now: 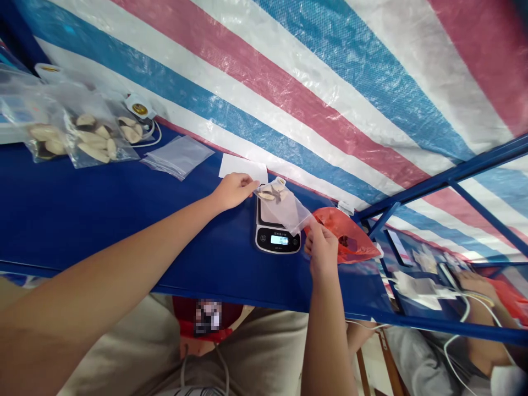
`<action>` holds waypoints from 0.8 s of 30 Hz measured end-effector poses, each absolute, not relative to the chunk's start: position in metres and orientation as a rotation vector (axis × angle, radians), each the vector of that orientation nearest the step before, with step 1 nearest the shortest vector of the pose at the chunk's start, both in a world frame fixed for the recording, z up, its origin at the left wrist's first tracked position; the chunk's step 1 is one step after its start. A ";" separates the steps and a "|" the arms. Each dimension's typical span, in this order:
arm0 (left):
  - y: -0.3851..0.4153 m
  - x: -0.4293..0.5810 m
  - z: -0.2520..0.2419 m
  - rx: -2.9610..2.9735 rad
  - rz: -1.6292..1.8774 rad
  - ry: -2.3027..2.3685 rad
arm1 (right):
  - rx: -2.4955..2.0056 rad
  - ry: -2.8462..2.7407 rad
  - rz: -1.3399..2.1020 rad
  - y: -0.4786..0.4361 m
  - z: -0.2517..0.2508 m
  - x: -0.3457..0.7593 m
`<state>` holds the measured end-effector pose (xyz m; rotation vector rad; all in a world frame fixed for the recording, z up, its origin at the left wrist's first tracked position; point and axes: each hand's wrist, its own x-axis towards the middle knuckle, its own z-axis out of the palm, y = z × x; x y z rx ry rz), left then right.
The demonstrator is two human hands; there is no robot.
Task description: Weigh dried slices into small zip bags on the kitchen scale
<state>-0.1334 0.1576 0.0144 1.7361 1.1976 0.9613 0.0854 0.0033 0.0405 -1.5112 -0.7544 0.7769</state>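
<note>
A small clear plastic bag [284, 206] with a few pale pieces inside is held stretched above a small digital scale [275, 235] whose display is lit. My left hand [234, 190] pinches the bag's far end with closed fingers. My right hand [320, 248] grips the bag's near corner, fingers closed. The scale stands on a blue table top [124, 220]. A red plastic bag [350, 236] lies just right of the scale, beside my right hand.
Several clear bags of pale pieces [86, 137] lie at the far left, with a stack of flat clear bags [177, 157] and a white paper [241, 166] nearer. A striped tarp [330, 82] hangs behind. Another person's hand [474, 283] works at the right.
</note>
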 end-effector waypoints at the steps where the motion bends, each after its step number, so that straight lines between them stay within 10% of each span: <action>1: 0.158 -0.133 0.014 1.722 0.964 1.187 | -1.490 -0.748 0.796 0.008 0.042 0.082; 24: 0.164 -0.137 0.018 1.746 1.208 1.077 | -1.646 -1.032 0.414 -0.009 0.052 0.087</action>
